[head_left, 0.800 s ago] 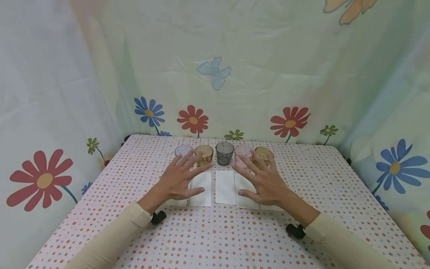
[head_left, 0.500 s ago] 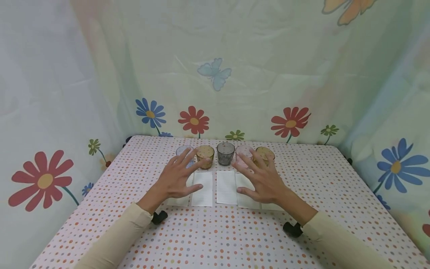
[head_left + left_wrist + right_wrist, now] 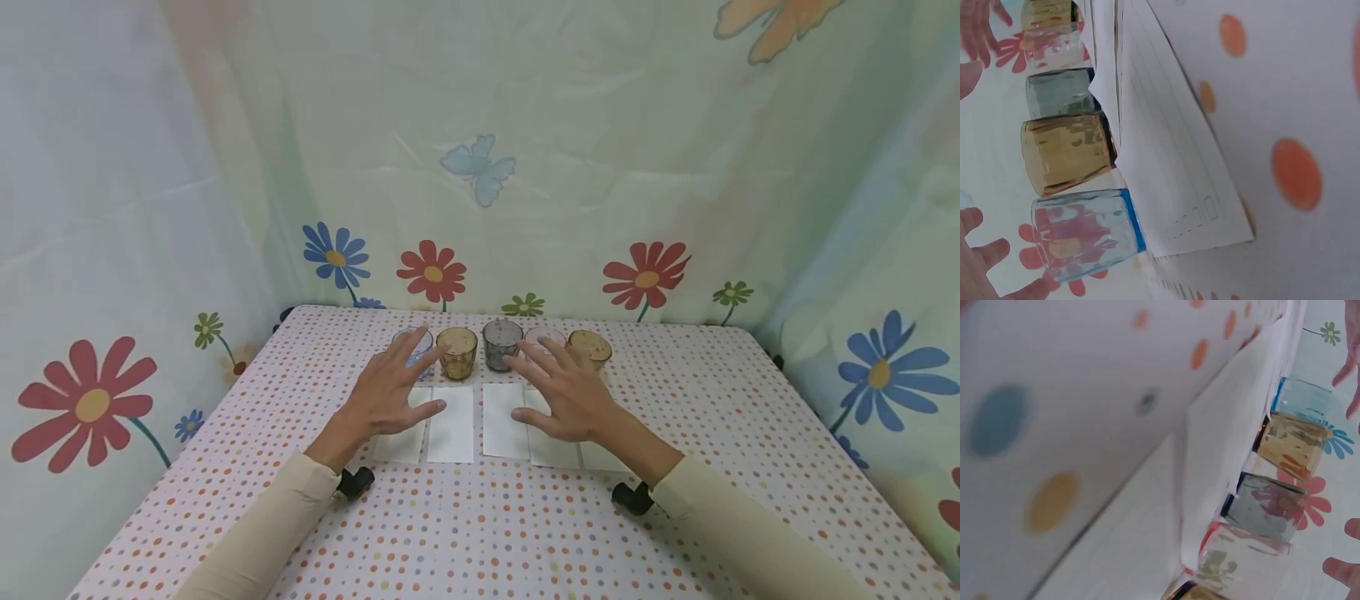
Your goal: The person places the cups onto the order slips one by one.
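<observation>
The grey glass [image 3: 502,346] is set upright on the desk [image 3: 435,533], and it and its neighbours are best gripped lightly by the sides. In front of it, the left hand [image 3: 386,396] and right hand [image 3: 570,400] are held empty, fingers spread apart. It is hemmed in by the amber glass [image 3: 457,354] and blue glass [image 3: 1079,234] leftward, the pink glass [image 3: 1244,559] and yellow glass [image 3: 594,345] rightward, and white sheets [image 3: 451,429] in front.
</observation>
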The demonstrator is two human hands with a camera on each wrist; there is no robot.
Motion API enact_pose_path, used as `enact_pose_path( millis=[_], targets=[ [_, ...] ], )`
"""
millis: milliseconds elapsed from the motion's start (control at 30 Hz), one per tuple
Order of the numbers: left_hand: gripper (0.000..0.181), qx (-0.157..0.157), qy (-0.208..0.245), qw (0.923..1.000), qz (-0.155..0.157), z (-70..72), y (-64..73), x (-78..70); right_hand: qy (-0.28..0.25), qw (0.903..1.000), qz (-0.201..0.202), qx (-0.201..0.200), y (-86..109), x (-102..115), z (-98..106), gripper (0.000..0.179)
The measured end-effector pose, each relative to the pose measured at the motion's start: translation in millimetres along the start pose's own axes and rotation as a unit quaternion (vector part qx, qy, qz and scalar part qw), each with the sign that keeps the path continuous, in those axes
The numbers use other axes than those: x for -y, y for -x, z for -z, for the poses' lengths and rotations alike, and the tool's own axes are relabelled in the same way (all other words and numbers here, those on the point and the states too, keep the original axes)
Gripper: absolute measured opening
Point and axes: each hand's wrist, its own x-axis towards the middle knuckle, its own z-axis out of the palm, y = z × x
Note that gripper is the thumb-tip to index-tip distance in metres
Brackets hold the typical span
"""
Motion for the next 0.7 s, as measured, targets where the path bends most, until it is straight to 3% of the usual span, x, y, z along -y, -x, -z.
enact_pose_path(
  millis=[300,467,700],
  targets=[
    [0.093,0.005,0.049,0.9976,0.049,-3.9,2.8,9.2,-0.023,0.9991,-0.028,0.023,-21.9,5,-3,0.078],
    [0.094,0.006,0.074,0.9946,0.073,-5.9,5.2,16.1,-0.049,0.9982,-0.032,0.014,-32.1,9,-11,0.080],
    [0.095,0.011,0.119,0.9871,0.107,-5.2,7.0,20.8,-0.073,0.9965,-0.038,0.016,-50.9,16,-19,0.080]
  ],
)
